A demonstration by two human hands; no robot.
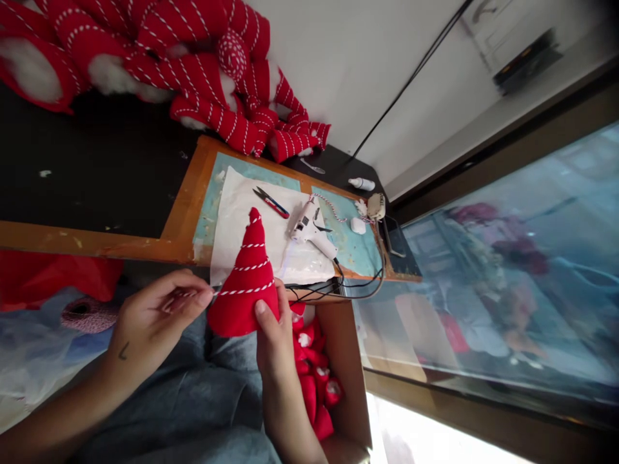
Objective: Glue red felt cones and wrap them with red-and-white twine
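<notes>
My right hand (273, 328) grips a red felt cone (244, 280) near its base, thumb on the front. The cone stands tip up, and a red-and-white twisted cord (246, 289) winds round it in several turns. At the cone's left side, my left hand (169, 309) pinches the loose end of that cord between thumb and fingers. Behind the cone, a white glue gun (312, 229) lies on a white sheet (232, 212). A pair of thread snips (271, 202) rests on the same sheet.
Many striped red stuffed cones (203, 77) are heaped at the back left. A cardboard box (343, 374) of red pieces stands below the table edge. A cord spool (89, 314) sits at left. A white bottle (362, 184) and cables lie right, beside a glass pane (483, 270).
</notes>
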